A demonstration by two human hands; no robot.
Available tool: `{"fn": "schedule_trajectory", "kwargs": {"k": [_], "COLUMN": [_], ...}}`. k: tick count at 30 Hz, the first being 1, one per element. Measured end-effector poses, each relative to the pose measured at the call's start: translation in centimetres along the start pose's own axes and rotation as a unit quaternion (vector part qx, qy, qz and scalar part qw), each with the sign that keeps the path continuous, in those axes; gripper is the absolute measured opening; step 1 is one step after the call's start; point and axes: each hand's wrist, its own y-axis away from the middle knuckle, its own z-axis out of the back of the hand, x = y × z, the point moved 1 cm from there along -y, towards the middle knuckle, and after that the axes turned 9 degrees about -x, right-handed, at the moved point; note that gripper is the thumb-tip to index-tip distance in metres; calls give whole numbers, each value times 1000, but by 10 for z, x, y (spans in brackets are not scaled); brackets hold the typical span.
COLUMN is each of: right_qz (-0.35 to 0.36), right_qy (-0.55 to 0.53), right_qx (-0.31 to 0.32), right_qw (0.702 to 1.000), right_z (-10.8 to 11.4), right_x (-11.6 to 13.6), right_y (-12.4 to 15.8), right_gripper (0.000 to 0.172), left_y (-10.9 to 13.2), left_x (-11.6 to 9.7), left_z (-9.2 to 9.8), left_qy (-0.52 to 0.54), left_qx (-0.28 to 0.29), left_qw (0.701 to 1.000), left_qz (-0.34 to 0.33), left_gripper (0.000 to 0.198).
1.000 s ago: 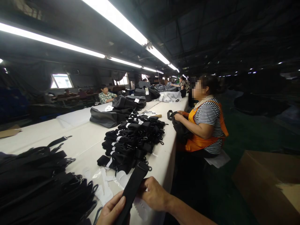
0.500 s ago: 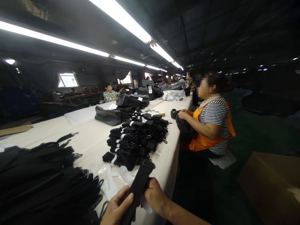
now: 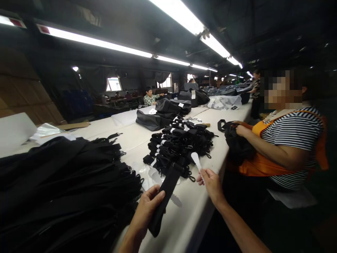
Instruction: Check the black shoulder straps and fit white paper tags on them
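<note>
1. Left hand (image 3: 147, 204): lower center, pinching black strap (image 3: 169, 185), thumb on top.
2. Black strap: bottom center, long axis lower left to upper right.
3. White strip (image 3: 195, 159): just right of strap's upper end, tilting up-left from right hand (image 3: 212, 185).
4. Right hand: pinching strip, nearer strap's upper end.

One wide view, from a camera worn on the person's head, looks forward and down from above the near part of a long white table (image 3: 195, 200), facing along its length. The wearer's left hand (image 3: 149, 203) and right hand (image 3: 212, 184) are close to the lens, low in view over the table's near part. The view reaches up to tube lights (image 3: 179, 15) above the table; beyond its right side, darkness makes depth hard to judge.
</note>
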Motion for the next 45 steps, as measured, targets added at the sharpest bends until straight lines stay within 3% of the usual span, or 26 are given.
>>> {"fn": "schedule_trajectory", "kwargs": {"k": [2, 4, 6, 9, 14, 18, 21, 23, 26, 31, 35, 38, 41, 43, 45], "right_qz": [-21, -38, -51, -68, -101, -147, -154, -133, -117, -108, -95, -64, -35, -21, -31], "right_qy": [-14, -31, -47, -60, -52, -15, -15, -46, -78, -97, -89, -55, -2, 23, 21], "right_qx": [-2, 14, 40, 74, 123, 218, 297, 315, 310, 322, 336, 325, 264, 225, 234], "right_qw": [1000, 999, 997, 993, 986, 965, 942, 938, 940, 935, 933, 942, 964, 974, 972], "right_z": [9, 12, 9, 0, -11, -24, -37, -42, -44, -37, -32, -25, -14, -4, 4], "right_x": [-1, 1, 4, 8, 8, 8, 13, 18, 23, 26, 24, 18, 9, 7, 8], "right_y": [-8, -7, 0, 11, 28, 47, 60, 63, 63, 61, 59, 62, 71, 78, 83], "right_gripper": [51, 51, 52, 52, 45, 41, 38, 34, 28, 20, 21, 24, 31, 31, 31], "left_y": [-9, -16, -20, -19, -8, 5, 11, 12, 10, 9, 15, 13, 7, 5, 6], "left_x": [4, 8, 12, 11, -2, -12, -11, -7, 1, 2, -6, -4, 5, 13, 21], "left_z": [9, 16, 19, 19, 12, 2, -9, -15, -18, -18, -22, -24, -25, -28, -33], "left_qy": [0, 11, 16, 3, 36, 51, 33, 15, 19, 38, -15, -63, -118, -144, -168], "left_qx": [-59, -109, -127, -134, -104, -88, -15, 39, 81, 106, 141, 102, 49, 38, 44], "left_qw": [998, 994, 992, 991, 992, 990, 995, 996, 995, 993, 988, 989, 986, 982, 978], "left_qz": [2, 3, -6, -12, -62, -99, -91, -81, -60, -26, -64, -90, -110, -114, -116], "left_gripper": [56, 83, 107, 114, 88, 65, 57, 44, 36, 56, 35, 33, 31, 30, 28]}}
